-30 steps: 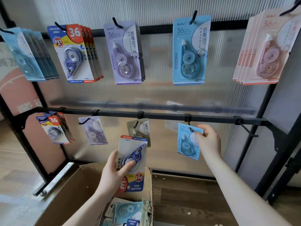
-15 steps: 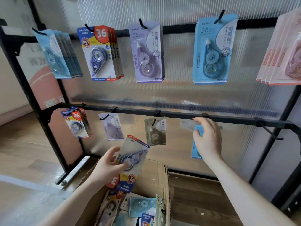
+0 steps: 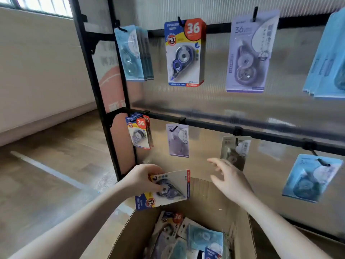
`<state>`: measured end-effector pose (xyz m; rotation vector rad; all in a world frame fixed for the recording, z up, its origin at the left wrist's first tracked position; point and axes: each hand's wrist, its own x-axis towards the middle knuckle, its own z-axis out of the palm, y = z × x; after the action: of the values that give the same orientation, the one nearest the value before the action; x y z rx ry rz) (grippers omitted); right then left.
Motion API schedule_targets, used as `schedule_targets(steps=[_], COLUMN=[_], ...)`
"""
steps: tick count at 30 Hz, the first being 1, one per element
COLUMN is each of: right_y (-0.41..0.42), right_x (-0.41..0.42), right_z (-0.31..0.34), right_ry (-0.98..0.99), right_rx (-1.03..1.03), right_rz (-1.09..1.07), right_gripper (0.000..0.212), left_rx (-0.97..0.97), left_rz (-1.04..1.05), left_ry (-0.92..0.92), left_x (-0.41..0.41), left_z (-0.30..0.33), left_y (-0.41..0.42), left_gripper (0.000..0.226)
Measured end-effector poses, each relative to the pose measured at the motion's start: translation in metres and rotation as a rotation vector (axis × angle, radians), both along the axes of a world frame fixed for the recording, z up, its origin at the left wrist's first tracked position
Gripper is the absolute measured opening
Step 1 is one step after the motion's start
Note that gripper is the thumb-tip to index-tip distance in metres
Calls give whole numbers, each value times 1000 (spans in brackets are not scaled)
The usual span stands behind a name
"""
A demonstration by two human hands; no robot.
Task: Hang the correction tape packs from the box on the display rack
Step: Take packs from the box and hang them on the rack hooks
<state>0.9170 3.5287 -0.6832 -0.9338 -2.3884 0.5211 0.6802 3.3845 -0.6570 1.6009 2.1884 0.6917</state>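
From the head camera, the left hand (image 3: 141, 179) grips a correction tape pack (image 3: 164, 189) by one end, thumb on the clear front and fingers curled behind the card. The pack is a flat card with a glossy plastic bubble over a dark blue, teardrop-shaped dispenser. It is turned sideways, long axis roughly level, the red strip of its edge to the right and the yellow-and-blue printed end low to the left, where "PET" reads upside down. It hangs in the air just above the open cardboard box (image 3: 240, 232), below the lower rail.

The right hand (image 3: 229, 181) is empty, its fingers spread and loosely bent, hovering over the box beside the pack and not touching it.

The box is plain brown corrugated board, flaps up, with a jumble of blue, white and lilac packs (image 3: 188, 238) inside; one shows "36".

The display rack (image 3: 211, 126) is black metal tube with short hooks, backed by a ribbed translucent panel. On the top rail hang a pale blue stack (image 3: 133, 53), a pack (image 3: 183, 53) printed "36", "PET", "CORRECTION TAPE" and "SMOOTH", a lilac pack (image 3: 248, 55) marked "36", and blue packs (image 3: 328, 60) at the right edge. On the lower rail hang small "36" packs (image 3: 140, 134), a lilac one (image 3: 178, 140), an olive one (image 3: 236, 150) and a tilted blue one (image 3: 311, 177).

The floor (image 3: 46, 165) is wood-grain plank.
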Motion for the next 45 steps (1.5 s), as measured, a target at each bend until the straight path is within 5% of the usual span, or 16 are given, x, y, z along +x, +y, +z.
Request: schedule_targets(steps=[11, 28, 35, 39, 45], right_y=[-31, -38, -34, -26, -9], right_x=[-84, -128, -137, -145, -169], right_z=[-7, -13, -16, -14, -7], right_ry=[-213, -348, -309, -174, 158], right_rx=[-105, -202, -226, -310, -522], right_rz=[326, 339, 313, 247, 154], right_gripper=[54, 31, 25, 23, 22], left_rx=[46, 94, 69, 165, 207], left_rz=[-72, -114, -62, 168, 479], left_ry=[17, 129, 231, 279, 312], left_x=[-40, -45, -55, -73, -85], left_z=[-12, -24, -19, -19, -34], left_y=[-13, -15, -16, -27, -35], left_gripper=[29, 28, 34, 51, 34])
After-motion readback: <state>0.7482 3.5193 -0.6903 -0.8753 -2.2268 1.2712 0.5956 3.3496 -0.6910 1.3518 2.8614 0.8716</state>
